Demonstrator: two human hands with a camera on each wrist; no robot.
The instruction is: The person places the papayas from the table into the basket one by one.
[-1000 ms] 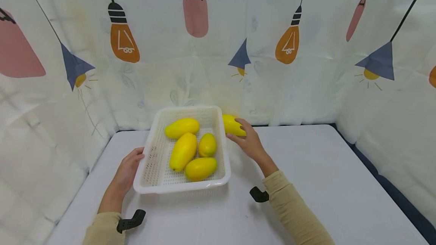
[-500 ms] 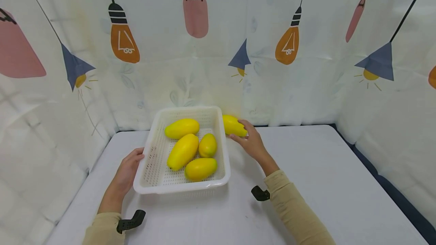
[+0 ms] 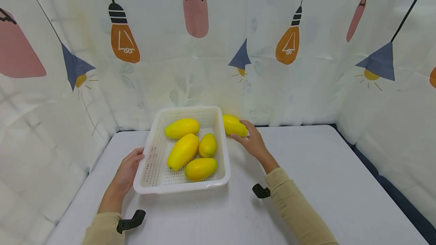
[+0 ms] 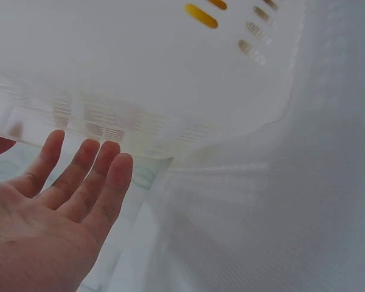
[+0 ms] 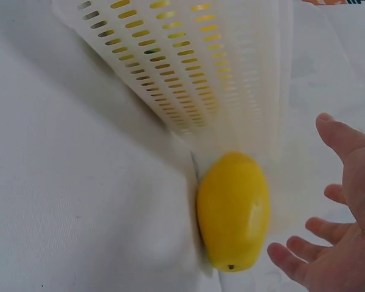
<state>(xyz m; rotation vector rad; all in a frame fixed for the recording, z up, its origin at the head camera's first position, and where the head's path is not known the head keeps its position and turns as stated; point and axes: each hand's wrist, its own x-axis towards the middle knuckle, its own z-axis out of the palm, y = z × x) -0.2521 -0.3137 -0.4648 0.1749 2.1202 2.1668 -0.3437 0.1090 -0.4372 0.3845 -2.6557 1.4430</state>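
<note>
A white plastic basket point(image 3: 156, 162) with slotted walls stands on the table and holds several yellow mangoes point(image 3: 183, 152). At its left side is my left hand point(image 3: 126, 169), fingertips at the outer wall just under the rim. In the left wrist view the left fingers point(image 4: 109, 194) are extended along that wall. Behind the basket's right wall another mango point(image 5: 233, 212) lies on the table, partly hidden by the basket in the head view. Beside that mango, my right hand point(image 3: 253, 141) has its fingers spread, and a gap shows between them in the right wrist view.
The white table point(image 3: 327, 177) extends to the right and in front of the basket. A patterned curtain point(image 3: 211, 75) hangs behind the table's back edge, close to the loose mango, and along both sides. Black wrist mounts point(image 3: 131, 220) stick out from both sleeves.
My right hand has drawn slightly right, away from the loose mango. One mango in the basket has shifted a little to the left. My left hand and the basket have stayed put.
</note>
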